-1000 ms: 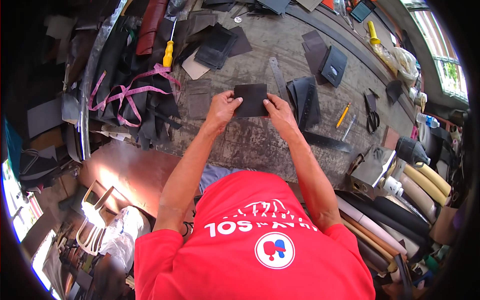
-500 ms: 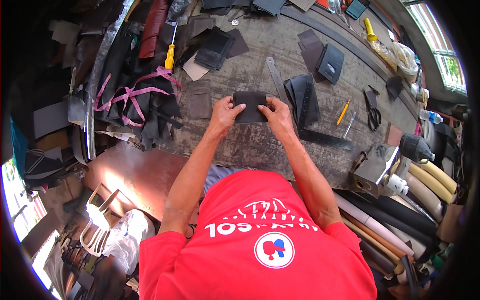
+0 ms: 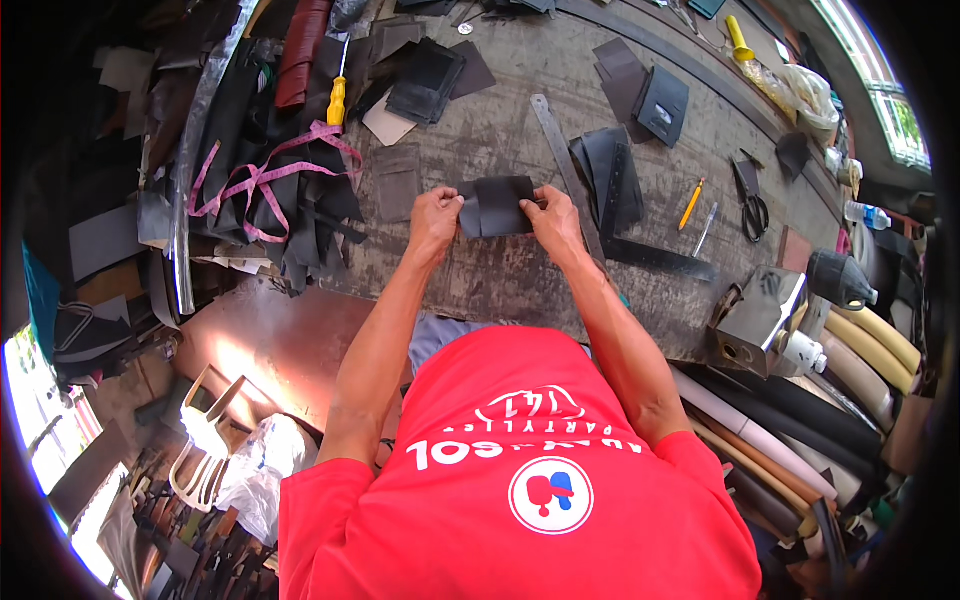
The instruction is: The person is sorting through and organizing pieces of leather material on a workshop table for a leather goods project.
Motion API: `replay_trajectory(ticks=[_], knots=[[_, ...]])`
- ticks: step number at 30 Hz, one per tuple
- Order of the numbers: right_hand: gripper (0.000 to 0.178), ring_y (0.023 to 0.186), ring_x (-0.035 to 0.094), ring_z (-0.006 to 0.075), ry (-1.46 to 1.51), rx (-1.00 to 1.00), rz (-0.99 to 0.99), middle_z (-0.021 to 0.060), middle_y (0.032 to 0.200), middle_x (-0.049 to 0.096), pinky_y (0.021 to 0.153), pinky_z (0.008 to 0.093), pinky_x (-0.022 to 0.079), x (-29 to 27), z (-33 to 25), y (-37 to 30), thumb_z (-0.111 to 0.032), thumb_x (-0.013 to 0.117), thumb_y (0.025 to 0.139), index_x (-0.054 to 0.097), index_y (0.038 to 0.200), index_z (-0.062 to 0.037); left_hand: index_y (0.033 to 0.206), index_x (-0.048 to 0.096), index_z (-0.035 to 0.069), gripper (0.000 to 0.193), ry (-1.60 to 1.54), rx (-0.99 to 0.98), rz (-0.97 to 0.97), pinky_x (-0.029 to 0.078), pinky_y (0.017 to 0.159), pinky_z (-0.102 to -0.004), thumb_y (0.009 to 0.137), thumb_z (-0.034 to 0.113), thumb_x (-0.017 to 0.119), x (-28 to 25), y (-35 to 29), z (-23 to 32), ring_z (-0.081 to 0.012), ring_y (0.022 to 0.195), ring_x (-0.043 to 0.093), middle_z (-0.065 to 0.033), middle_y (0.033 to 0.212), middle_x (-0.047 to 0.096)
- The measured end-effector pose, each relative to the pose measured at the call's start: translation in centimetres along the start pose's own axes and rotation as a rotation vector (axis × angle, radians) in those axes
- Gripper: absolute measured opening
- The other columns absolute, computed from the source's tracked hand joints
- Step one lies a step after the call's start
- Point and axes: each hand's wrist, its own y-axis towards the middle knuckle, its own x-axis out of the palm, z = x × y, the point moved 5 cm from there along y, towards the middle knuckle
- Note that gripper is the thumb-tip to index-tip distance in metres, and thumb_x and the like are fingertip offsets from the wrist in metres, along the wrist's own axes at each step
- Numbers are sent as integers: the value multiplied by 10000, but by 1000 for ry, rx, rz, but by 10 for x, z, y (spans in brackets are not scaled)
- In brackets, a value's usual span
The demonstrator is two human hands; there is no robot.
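Between my two hands, above the near part of the worktable point(image 3: 470, 120), is a small dark leather piece point(image 3: 503, 206). A crease or overlapping edge splits it into a narrow left panel and a wider right one. My left hand point(image 3: 434, 222) pinches its left edge, thumb and fingers closed. At the right edge, my right hand point(image 3: 551, 218) grips it the same way. A flat brown leather piece point(image 3: 398, 182) lies just left of my left hand. Beside my right hand are a steel ruler point(image 3: 556, 140), dark leather sheets point(image 3: 597, 165) and a black square point(image 3: 655, 259).
Farther right lie a yellow pencil point(image 3: 691, 204), a pen point(image 3: 704, 230) and scissors point(image 3: 752, 205). A metal box point(image 3: 757, 318) stands at the right edge. On the left are a pink measuring tape point(image 3: 262, 180), a yellow screwdriver point(image 3: 337, 102) and stacked leather pieces point(image 3: 427, 83).
The leather piece now shows two panels where it looked like a single dark rectangle. My left hand has shifted slightly left, and its thumb has moved from the face to the edge.
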Motion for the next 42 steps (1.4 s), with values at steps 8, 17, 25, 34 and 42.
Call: replay_trajectory(ticks=[8,17,25,34,42], knots=[[343,994,656,452,-409,-56,98,248,1037,686,827,525,519,-14,8,3,-235,705,895,637,1152,-17,1090,643,-9,180,-36,-24,73,519,548,-280,968,122,641,-31,3,-4,-128,670,654,-38,863,680],[222,910,636,415,-495,-702,142,178,1012,613,755,473,521,-18,-21,-47,-30,623,913,635,1134,-46,1100,626,-8,173,-110,-29,136,531,552,-275,978,116,628,-37,-6,-3,-127,689,663,-49,891,688],[282,890,692,204,34,-71,-178,146,1034,693,707,349,549,-21,-5,-44,-190,684,955,654,1157,4,1120,604,1,171,-313,142,229,515,592,-256,987,107,615,-35,-34,36,-83,706,616,-26,894,683],[250,817,671,134,423,-33,-130,79,925,705,645,275,563,-6,2,-37,-164,687,944,679,1095,35,1206,546,17,254,-470,-70,51,555,694,-316,990,123,626,39,-64,-9,-155,838,681,-66,1017,674],[283,754,675,149,198,-43,-129,112,888,699,636,280,564,-19,8,-31,-152,690,934,668,1125,56,1211,518,-39,297,-456,-93,-11,613,708,-339,980,109,632,39,-63,3,-204,825,715,-120,969,688]])
